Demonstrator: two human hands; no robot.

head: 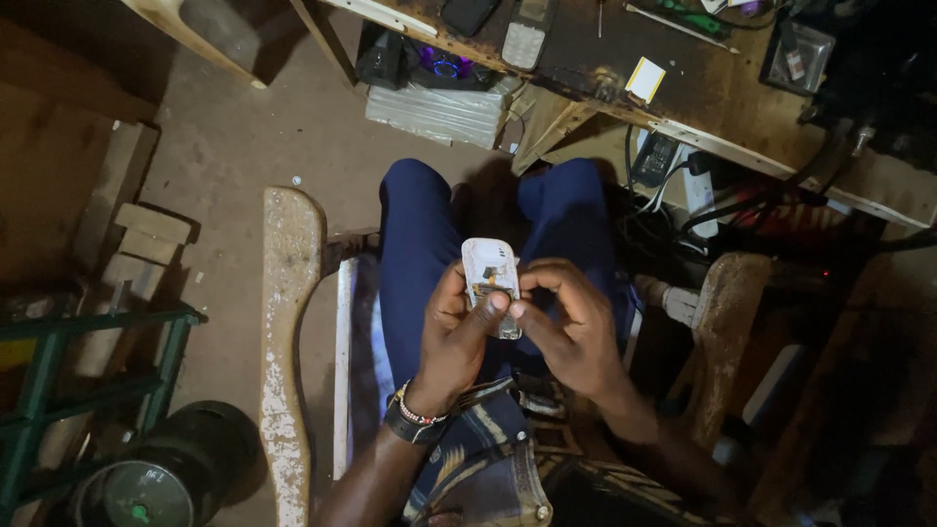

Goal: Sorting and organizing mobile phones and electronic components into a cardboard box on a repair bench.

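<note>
I sit with dark blue trousers [420,234] over my knees and hold a small opened mobile phone [491,278], its white back and inner parts facing up. My left hand [454,337] grips the phone from the left, thumb pressed across its lower half; a beaded band and a dark watch sit on that wrist. My right hand [571,327] is curled against the phone's right edge, its fingertips pinching at the lower part of the phone beside the left thumb. Whether it holds a small part there is too dark to tell.
A worn wooden workbench [703,98] lies ahead with another phone [527,39], a yellow-and-white card [644,78], tools and cables. A white-flecked wooden plank [288,322] stands to my left, a green metal frame [59,390] and a dark round drum [166,478] at lower left.
</note>
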